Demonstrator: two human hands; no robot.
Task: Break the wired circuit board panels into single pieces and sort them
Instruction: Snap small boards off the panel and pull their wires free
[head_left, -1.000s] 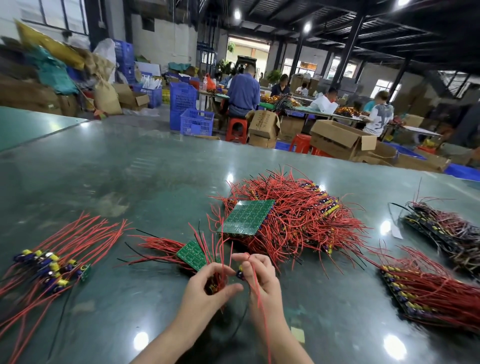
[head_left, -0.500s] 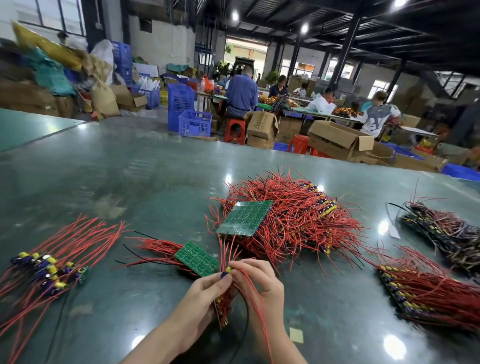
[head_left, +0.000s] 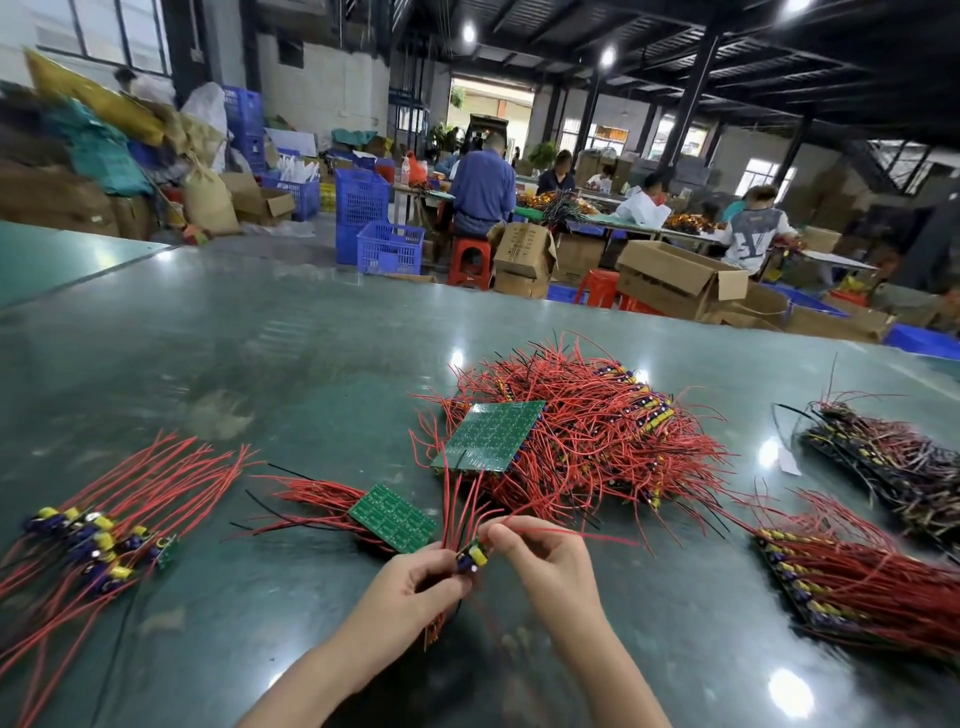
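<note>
A broad green table (head_left: 218, 364) lay bare toward its far edge, wired panels heaped (head_left: 571, 431) centre-right. Sorted single pieces (head_left: 98, 545) fanned out at left. Near the front edge, the left hand (head_left: 410, 582) and right hand (head_left: 545, 561) pinched one small board (head_left: 471, 557) between them (carton print illegible).

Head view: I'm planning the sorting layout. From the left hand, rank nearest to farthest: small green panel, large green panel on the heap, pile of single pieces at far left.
From the left hand:
1. Small green panel, just beyond it.
2. Large green panel, farther back, right.
3. Pile of single pieces, far left.
</note>
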